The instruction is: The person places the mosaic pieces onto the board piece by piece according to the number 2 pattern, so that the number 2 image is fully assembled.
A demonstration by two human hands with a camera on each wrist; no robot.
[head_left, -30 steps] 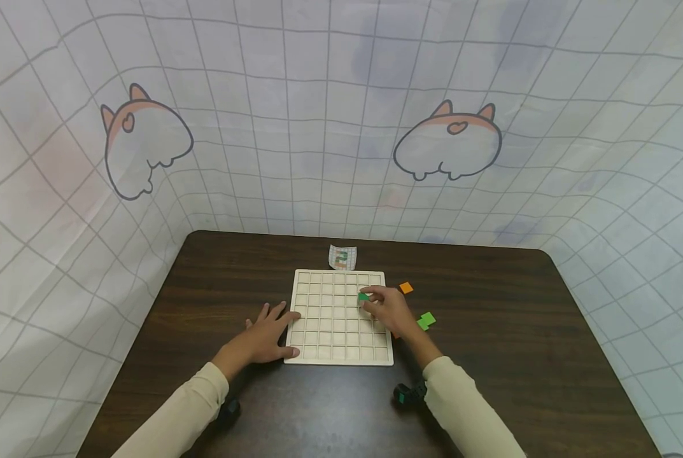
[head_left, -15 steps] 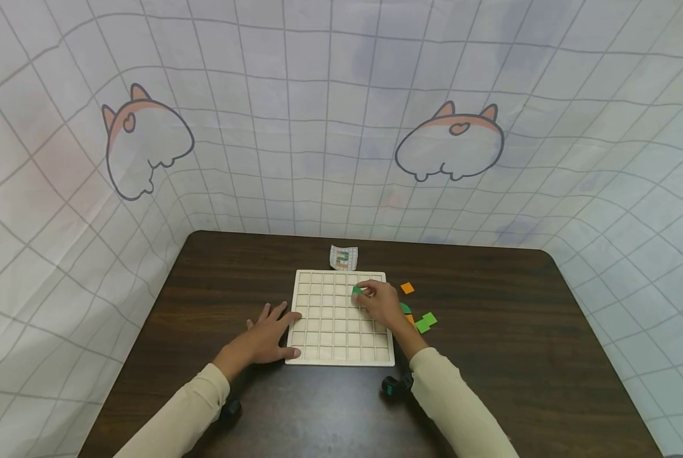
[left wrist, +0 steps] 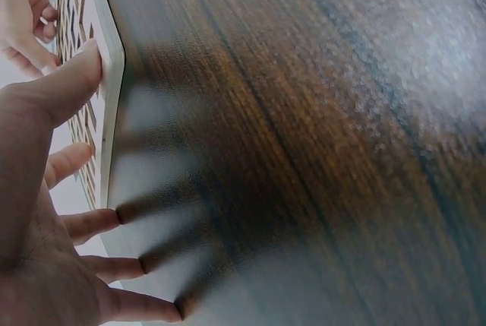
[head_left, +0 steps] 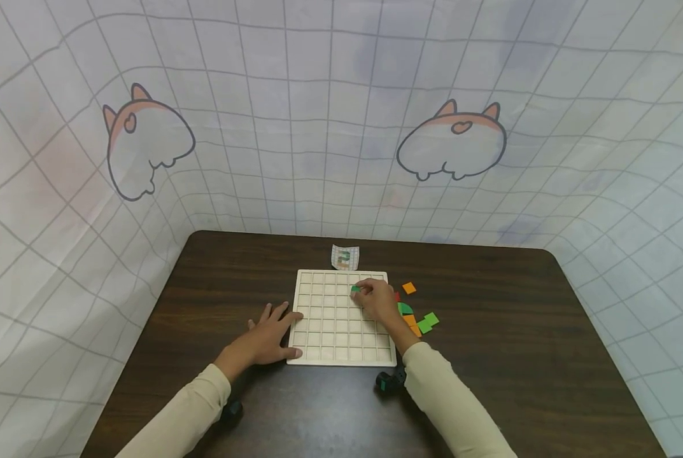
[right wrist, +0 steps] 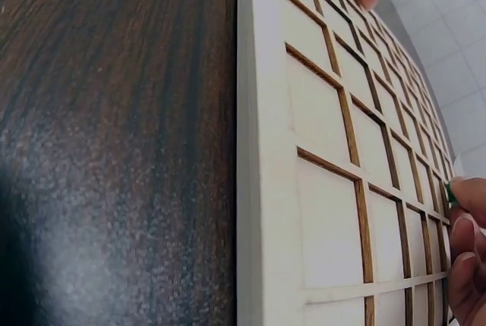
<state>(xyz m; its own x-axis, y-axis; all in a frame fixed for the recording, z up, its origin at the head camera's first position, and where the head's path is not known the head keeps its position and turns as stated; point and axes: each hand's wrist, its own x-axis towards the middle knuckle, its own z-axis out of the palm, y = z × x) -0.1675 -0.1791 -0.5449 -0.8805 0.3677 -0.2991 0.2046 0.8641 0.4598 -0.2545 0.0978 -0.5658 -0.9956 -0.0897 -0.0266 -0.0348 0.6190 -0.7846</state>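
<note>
A cream grid board (head_left: 335, 328) with rows of square recesses lies flat on the dark table. My left hand (head_left: 265, 337) rests at its left edge, fingers spread, with the thumb and index fingertip on the rim; the other fingertips touch the tabletop in the left wrist view. Over the board's upper right part, my right hand (head_left: 378, 300) pinches a small green tile (head_left: 355, 289) between thumb and fingers. Only a sliver of that green tile (right wrist: 450, 191) shows in the right wrist view, close over the far grid squares.
Right of the board lie loose tiles: an orange tile (head_left: 409, 288), a dark green rounded piece (head_left: 405, 308), light green tiles (head_left: 431, 319), more orange ones and a partly hidden red one. A printed pattern card (head_left: 345, 257) lies behind the board. Patterned fabric walls (head_left: 295, 159) surround the table.
My right hand has moved left and slightly away from me across the board with the green tile, uncovering more loose tiles. The left hand stays in place.
</note>
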